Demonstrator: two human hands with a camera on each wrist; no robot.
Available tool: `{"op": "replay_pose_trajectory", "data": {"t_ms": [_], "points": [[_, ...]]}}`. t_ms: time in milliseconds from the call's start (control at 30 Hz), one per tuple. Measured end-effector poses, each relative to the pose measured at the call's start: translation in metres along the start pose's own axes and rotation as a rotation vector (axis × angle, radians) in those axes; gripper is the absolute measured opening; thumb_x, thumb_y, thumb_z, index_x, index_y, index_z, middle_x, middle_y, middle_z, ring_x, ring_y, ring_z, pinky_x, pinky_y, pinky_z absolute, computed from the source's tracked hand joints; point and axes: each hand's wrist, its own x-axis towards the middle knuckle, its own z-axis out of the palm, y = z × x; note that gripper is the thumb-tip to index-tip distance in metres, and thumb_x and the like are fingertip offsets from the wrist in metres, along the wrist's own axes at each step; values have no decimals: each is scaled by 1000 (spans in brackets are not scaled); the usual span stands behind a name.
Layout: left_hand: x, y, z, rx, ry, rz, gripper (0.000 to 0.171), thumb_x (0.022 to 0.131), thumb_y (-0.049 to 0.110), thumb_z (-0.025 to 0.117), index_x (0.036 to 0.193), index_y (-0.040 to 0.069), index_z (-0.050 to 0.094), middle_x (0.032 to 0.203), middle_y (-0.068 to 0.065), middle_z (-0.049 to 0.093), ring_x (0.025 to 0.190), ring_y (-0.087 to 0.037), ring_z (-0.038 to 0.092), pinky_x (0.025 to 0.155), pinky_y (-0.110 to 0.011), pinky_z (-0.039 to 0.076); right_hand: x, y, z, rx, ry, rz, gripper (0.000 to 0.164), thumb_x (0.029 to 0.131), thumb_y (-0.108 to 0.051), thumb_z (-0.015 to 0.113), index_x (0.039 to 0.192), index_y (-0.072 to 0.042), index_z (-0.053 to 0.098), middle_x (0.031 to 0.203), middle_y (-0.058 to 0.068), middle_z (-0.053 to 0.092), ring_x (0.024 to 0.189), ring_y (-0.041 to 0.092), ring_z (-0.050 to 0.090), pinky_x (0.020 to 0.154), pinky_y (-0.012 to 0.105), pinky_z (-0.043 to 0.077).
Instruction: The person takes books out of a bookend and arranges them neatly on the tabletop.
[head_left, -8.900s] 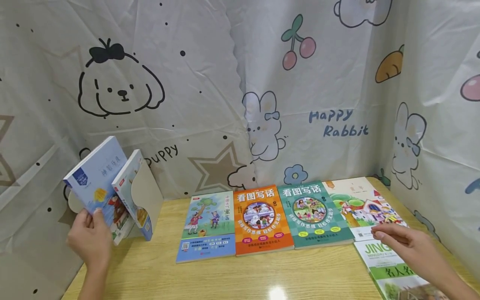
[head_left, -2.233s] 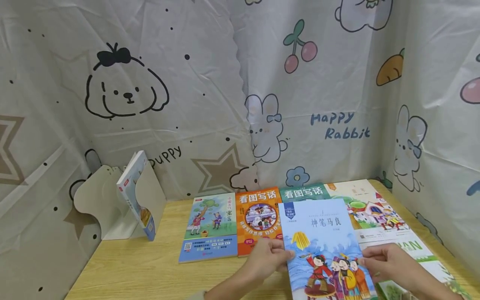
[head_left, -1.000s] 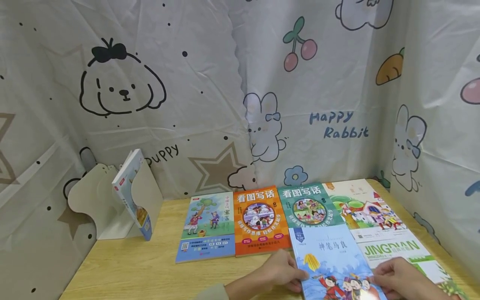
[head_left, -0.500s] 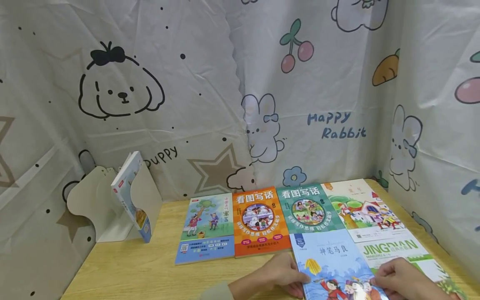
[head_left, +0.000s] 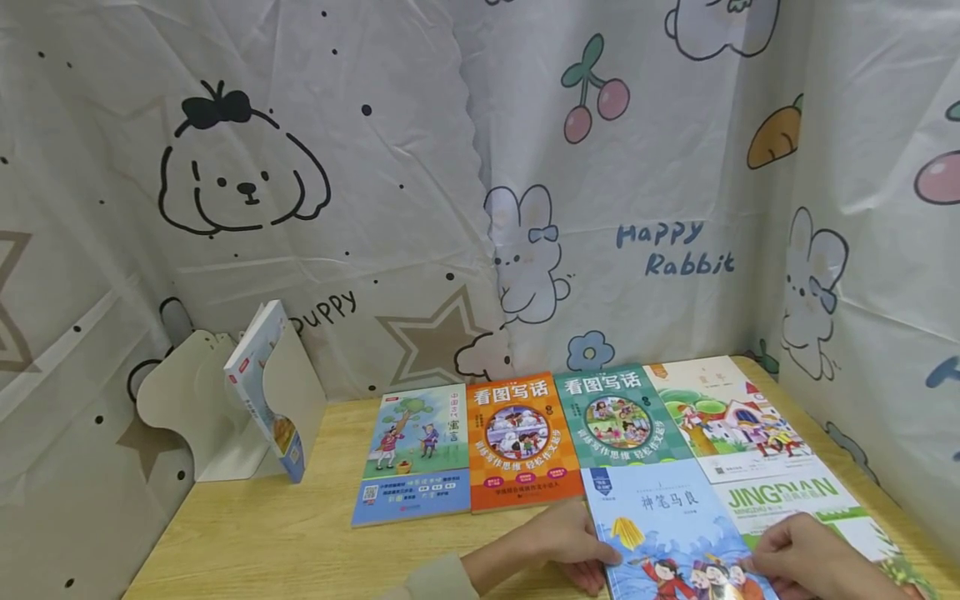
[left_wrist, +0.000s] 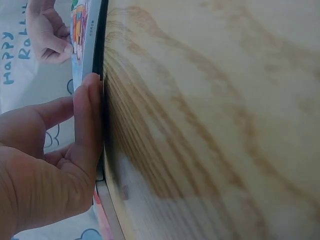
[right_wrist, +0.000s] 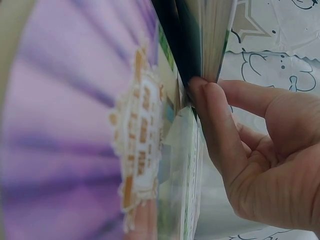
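A light-blue picture book (head_left: 652, 512) lies face up close over the table, just in front of the green book (head_left: 615, 417). At its left edge my left hand (head_left: 566, 546) pinches it, thumb on the cover; in the left wrist view the fingers (left_wrist: 87, 120) are at its spine. My right hand (head_left: 802, 554) pinches the opposite edge, and the right wrist view shows thumb and fingertips at the page edges (right_wrist: 215, 40). The book's lower end runs out of the head view. Partly behind the right hand lies a white-and-green book (head_left: 780, 496).
A row continues with an orange book (head_left: 521, 492), a green-and-blue book (head_left: 416, 500) and a cream illustrated book (head_left: 738, 417). At the left, a cream bookend (head_left: 172, 400) holds a leaning book (head_left: 258, 392). Printed curtains (head_left: 405, 208) enclose the wooden table (head_left: 300, 542).
The light-blue book has come from the bookend, carried rightward and lowered in front of the green book. The right hand has joined the left on it. Over the last half second, hardly anything moved.
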Motion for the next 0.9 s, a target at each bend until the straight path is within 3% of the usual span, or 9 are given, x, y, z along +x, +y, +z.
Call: {"op": "replay_pose_trajectory", "data": {"t_ms": [200,500,900], "points": [[0,0,0,5,-9,18,15,87,6,77,74,7,70,55,-10,64,40,-11,55,40,-24,49,-3,-3,1,-13,10,7,27,94,-13,67,67,-5,65,55,-5,47,47,6,40,48,20,36],[-2,2,0,67,-28,-6,21,88,12,78,69,6,70,53,-7,63,39,-9,54,39,-20,46,-6,-3,0,4,-8,-8,26,95,-13,67,70,-5,67,55,-5,46,48,7,40,50,23,41],[-5,3,4,97,-29,-54,18,89,15,77,75,8,68,56,-6,64,40,-8,52,38,-16,41,-4,-2,7,-61,67,89,22,89,-12,71,69,-5,65,56,-4,48,52,11,45,57,30,44]]}}
